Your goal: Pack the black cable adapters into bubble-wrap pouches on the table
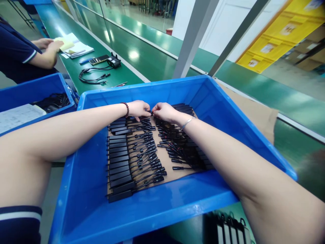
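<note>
A large blue bin (83, 189) holds rows of black rectangular modules (119, 165) with short cables and connectors, lying on brown cardboard (166, 162). My left hand (139, 109), with a beaded bracelet, is over the far part of the left row, its fingers pinched on a small black connector. Close beside it, my right hand (164, 112), wearing a silver bangle, pinches near the same connector. The fingers of both hands nearly meet, and the exact grip is too small to make out. Under my right forearm, the right row of modules is partly hidden.
At the left, a person's hands (49, 45) hold papers above the green bench (132, 73). A phone (99, 59) and cables (92, 78) lie there. Another blue bin (54, 79) stands at the left. A grey post (193, 37) rises behind the large bin; more black modules (228, 227) are below it.
</note>
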Available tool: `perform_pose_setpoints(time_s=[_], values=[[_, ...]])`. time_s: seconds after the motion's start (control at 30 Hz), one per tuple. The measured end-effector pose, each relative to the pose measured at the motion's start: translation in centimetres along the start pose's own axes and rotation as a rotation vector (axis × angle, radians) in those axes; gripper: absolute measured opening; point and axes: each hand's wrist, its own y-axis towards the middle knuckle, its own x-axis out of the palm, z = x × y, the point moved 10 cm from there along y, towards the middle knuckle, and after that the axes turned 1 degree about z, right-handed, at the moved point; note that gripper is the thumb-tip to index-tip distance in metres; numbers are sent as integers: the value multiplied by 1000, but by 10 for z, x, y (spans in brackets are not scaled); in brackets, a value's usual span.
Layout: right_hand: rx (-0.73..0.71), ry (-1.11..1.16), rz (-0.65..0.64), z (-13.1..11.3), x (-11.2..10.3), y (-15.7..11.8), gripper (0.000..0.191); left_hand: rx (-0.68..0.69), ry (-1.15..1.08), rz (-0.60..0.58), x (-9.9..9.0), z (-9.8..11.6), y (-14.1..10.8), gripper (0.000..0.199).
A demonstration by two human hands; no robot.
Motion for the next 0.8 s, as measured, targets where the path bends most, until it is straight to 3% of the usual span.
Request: perform_pose_setpoints(time_s=[0.17,0.3,0.57,0.8], values=[[-16,22,15,-2,-2,0,14,-9,49,27,-3,2,-2,15],[-44,56,39,-2,-3,1,11,-30,-51,108,-8,4,-2,24],[-114,74,95,-2,-6,5,16,-35,-114,144,-7,2,2,16],[-55,108,104,5,0,2,17,-48,-38,195,-10,1,0,20]])
